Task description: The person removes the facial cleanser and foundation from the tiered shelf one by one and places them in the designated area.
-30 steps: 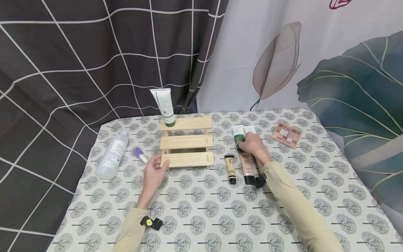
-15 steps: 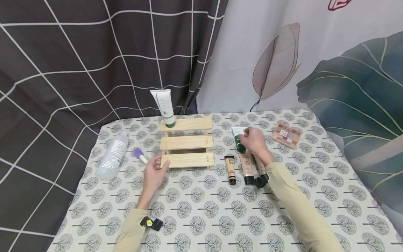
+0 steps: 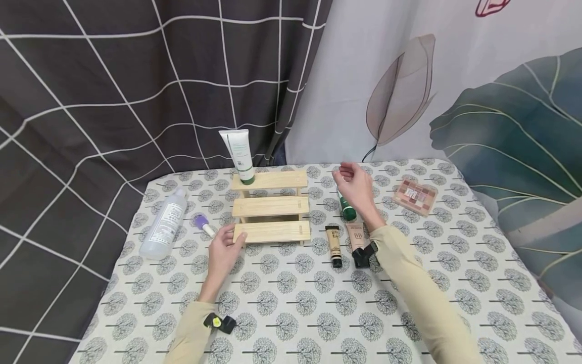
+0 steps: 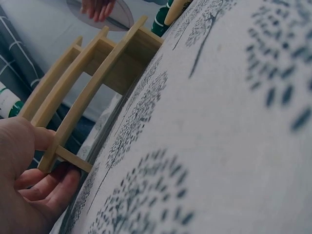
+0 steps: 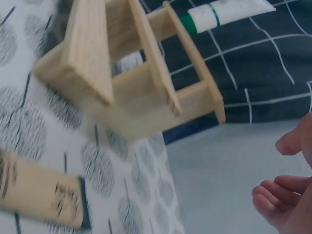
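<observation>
My left hand (image 3: 224, 255) grips the left end of the lowest step of a three-tier wooden stand (image 3: 273, 231). In the left wrist view its thumb lies over the step (image 4: 78, 109) and the fingers curl underneath. A white squeeze tube (image 3: 238, 151) with a green cap stands on the top step, at the left. My right hand (image 3: 356, 189) is raised over a green-and-white tube (image 3: 347, 208), partly covering it. Seen from the right wrist, that hand's thumb and loosely bent fingers (image 5: 273, 200) are apart with nothing between them.
Below the right hand lie a BB cream tube (image 3: 355, 233), partly behind the wrist camera, and a small tan tube (image 3: 334, 245). An eyeshadow palette (image 3: 415, 196) lies farther right. Left of the stand are a clear bottle (image 3: 164, 225) and a purple-headed brush (image 3: 200, 221).
My right hand has let go of the green-and-white tube, risen and moved away from me and slightly left. The left hand has stayed on the stand.
</observation>
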